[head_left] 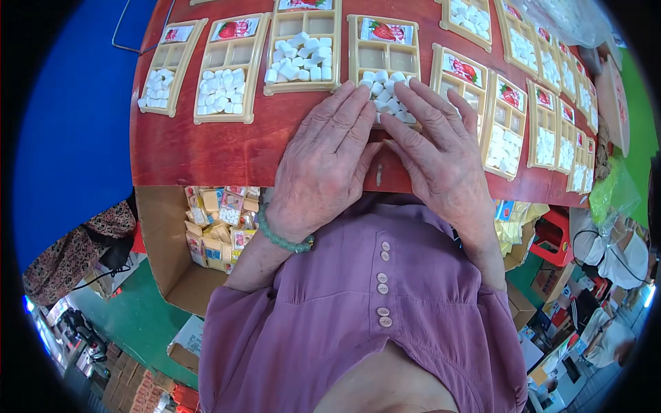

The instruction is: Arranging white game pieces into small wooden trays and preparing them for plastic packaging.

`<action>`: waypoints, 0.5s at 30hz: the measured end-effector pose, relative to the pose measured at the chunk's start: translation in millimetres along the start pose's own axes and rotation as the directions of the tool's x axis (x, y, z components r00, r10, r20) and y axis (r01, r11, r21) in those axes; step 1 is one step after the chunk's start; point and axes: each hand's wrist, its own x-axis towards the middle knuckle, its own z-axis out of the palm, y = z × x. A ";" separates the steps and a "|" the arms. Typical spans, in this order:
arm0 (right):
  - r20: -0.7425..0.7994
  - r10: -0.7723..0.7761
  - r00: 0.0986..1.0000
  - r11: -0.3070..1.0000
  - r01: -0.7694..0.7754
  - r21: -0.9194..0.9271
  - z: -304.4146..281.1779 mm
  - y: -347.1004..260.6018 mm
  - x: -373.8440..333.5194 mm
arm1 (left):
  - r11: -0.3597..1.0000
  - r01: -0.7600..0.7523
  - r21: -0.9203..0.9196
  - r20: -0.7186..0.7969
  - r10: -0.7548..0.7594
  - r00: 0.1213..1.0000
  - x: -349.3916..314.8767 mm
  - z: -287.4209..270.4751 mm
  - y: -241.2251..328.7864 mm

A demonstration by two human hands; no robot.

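A beige plastic tray (353, 58) lies on the red table in front of me, with a strawberry picture card (387, 32) in its far part. Two small bare compartments sit in its middle, and small white marshmallow-like pieces (384, 89) fill its near compartment. My left hand (323, 155) reaches in from the left, its fingers stretched out and the tips at that compartment's edge. On the other side, my right hand (441, 155) has its fingers spread, two of them over the white pieces. Neither hand visibly holds anything; the hands partly hide the tray's near end.
Similar filled trays (227, 51) stand left and right on the red table (200, 155). Below its near edge, a cardboard box (162, 234) holds many packed trays. A red plastic stool (556, 237) and a clear plastic bag (564, 20) are at the right.
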 end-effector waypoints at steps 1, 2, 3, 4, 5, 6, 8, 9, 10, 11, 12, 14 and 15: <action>0.001 -0.007 1.000 1.000 0.007 -0.002 0.4 0.1 -1.0 | 1.000 0.009 -0.003 0.004 -0.009 1.000 -0.3 0.1 0.4; 0.001 -0.008 1.000 1.000 0.008 -0.001 1.8 -0.9 -0.9 | 1.000 0.018 -0.005 0.007 -0.018 1.000 -0.5 0.0 0.6; 0.002 -0.001 1.000 1.000 0.001 -0.031 3.2 -2.3 -0.3 | 1.000 0.018 -0.006 0.007 -0.018 1.000 -0.1 -0.3 0.7; 0.003 0.005 1.000 0.998 -0.005 -0.060 4.0 -2.9 -0.2 | 1.000 0.017 -0.002 0.020 -0.017 1.000 0.5 -0.8 0.5; 0.003 0.006 1.000 0.998 -0.005 -0.060 4.1 -2.5 -0.7 | 1.000 0.016 0.002 0.032 -0.016 0.999 1.0 -1.0 0.6; 0.002 0.009 1.000 0.998 -0.009 -0.059 4.3 -2.3 -1.2 | 1.000 0.016 0.002 0.033 -0.016 0.999 1.3 -1.1 1.0; 0.001 0.013 1.000 0.998 -0.013 -0.057 4.6 -2.0 -2.0 | 0.999 0.045 -0.007 0.028 -0.044 0.999 1.8 -1.0 2.1; 0.011 0.020 1.000 0.998 -0.020 -0.053 4.8 -2.1 -2.5 | 0.999 0.045 -0.007 0.029 -0.044 0.999 2.1 -1.0 2.0; 0.021 0.027 0.999 0.998 -0.026 -0.049 4.8 -2.2 -2.9 | 0.999 0.040 0.003 0.034 -0.040 0.999 2.6 -0.8 1.8; 0.021 0.027 0.999 0.998 -0.026 -0.048 3.9 -2.5 -3.1 | 0.999 0.034 0.012 0.039 -0.035 0.999 3.0 -0.7 1.7; 0.028 0.025 0.999 0.999 -0.024 -0.024 2.2 -3.3 -3.4 | 0.999 0.034 0.011 0.041 -0.034 0.999 3.1 -0.6 1.8; 0.034 0.024 0.999 1.000 -0.024 0.001 0.0 -2.7 -3.9 | 0.999 0.035 0.029 0.053 -0.037 0.998 2.9 -0.7 1.8; 0.027 0.017 1.000 0.999 -0.018 0.044 -1.2 -0.8 -4.4 | 0.999 0.035 0.029 0.054 -0.037 0.998 2.6 -1.2 1.4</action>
